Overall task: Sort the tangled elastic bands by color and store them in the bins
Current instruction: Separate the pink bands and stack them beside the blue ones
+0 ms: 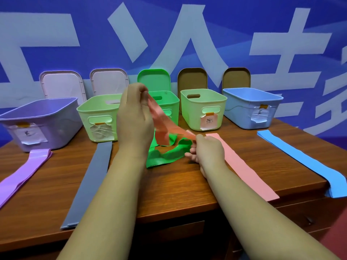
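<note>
step: untangling, pulling a salmon-pink band free of the green band; sorting looks nearly done, binning not started
left hand: raised, fingertips pinch the band's upper end, other fingers curled in
right hand: low, just above the table, thumb and finger pinch the band's lower end; the rest loosely curled
pink band: stretched slantwise between the hands, its loop hanging down onto the green one
green band: crumpled heap on the table in front of the middle bin – whether it is knotted with the pink I cannot tell
next move: likely lift the pink clear, lay it on the pink strip to the right, then flatten the green
laid out: purple bands, grey band, blue bands – each flat in front of a bin
bins: purple bin, pale green bin, green bin, second pale green bin, blue bin; all open, paper labels on the fronts
contents: no band visible in any; the floors are mostly hidden
lids: leaning on the wall behind the bins
</note>
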`<act>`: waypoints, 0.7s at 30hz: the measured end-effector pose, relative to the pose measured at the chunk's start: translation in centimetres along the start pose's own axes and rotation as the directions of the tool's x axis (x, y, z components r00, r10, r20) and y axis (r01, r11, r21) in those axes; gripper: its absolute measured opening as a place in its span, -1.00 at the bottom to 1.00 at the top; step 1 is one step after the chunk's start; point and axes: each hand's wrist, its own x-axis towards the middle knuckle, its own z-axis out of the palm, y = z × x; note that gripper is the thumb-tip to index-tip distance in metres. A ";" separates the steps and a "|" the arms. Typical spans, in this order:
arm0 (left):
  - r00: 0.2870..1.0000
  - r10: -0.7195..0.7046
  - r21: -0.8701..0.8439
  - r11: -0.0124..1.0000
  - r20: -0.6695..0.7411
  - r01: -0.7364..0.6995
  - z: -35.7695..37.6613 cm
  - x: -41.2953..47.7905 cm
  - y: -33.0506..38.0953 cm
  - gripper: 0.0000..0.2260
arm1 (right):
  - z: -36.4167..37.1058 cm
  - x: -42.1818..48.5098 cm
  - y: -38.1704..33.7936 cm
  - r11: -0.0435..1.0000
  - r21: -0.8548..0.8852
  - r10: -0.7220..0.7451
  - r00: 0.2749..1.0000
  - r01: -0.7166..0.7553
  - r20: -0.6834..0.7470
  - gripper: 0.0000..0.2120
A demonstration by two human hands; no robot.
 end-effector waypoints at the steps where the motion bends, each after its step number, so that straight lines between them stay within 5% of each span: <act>1: 0.999 0.050 0.010 0.999 0.008 -0.050 -0.6 0.3 0.3 -0.87 | 0.0 0.0 -0.1 0.999 0.034 0.022 1.000 -0.022 -0.005 -0.77; 5: 0.968 0.188 0.047 0.979 0.164 -0.198 -3.0 0.4 1.4 -0.81 | 0.0 -0.2 -0.4 0.973 0.211 0.089 0.996 -0.093 0.030 -0.65; 8: 0.904 0.215 0.088 0.960 0.369 -0.265 -4.5 0.2 1.2 -0.75 | -0.6 -0.6 -0.2 0.961 0.276 -0.015 0.999 0.002 0.045 -0.83; 10: 0.769 0.178 0.024 0.970 0.614 -0.243 -5.3 0.3 0.7 -0.81 | -1.0 -0.7 -0.1 0.952 0.307 -0.031 0.999 0.017 0.042 -0.89; 12: 0.526 0.036 0.053 0.987 0.850 -0.154 -5.9 0.5 0.6 -0.87 | -1.1 -0.5 0.0 0.958 0.286 -0.031 0.999 0.020 0.032 -0.84; 14: 0.326 -0.092 0.126 0.989 0.941 -0.083 -6.2 0.4 0.9 -0.85 | -1.1 -0.6 -0.2 0.954 0.299 -0.030 0.997 0.008 0.067 -0.88; 15: 0.295 -0.125 0.145 0.988 0.947 -0.046 -6.1 0.3 0.9 -0.85 | -1.1 -0.5 -0.3 0.952 0.307 -0.032 0.996 0.004 0.088 -0.91; 21: 0.407 -0.111 0.161 0.983 0.907 -0.092 -2.1 -1.2 0.8 -0.75 | -0.4 -0.3 -0.3 0.948 0.316 -0.007 0.995 -0.026 0.101 -0.63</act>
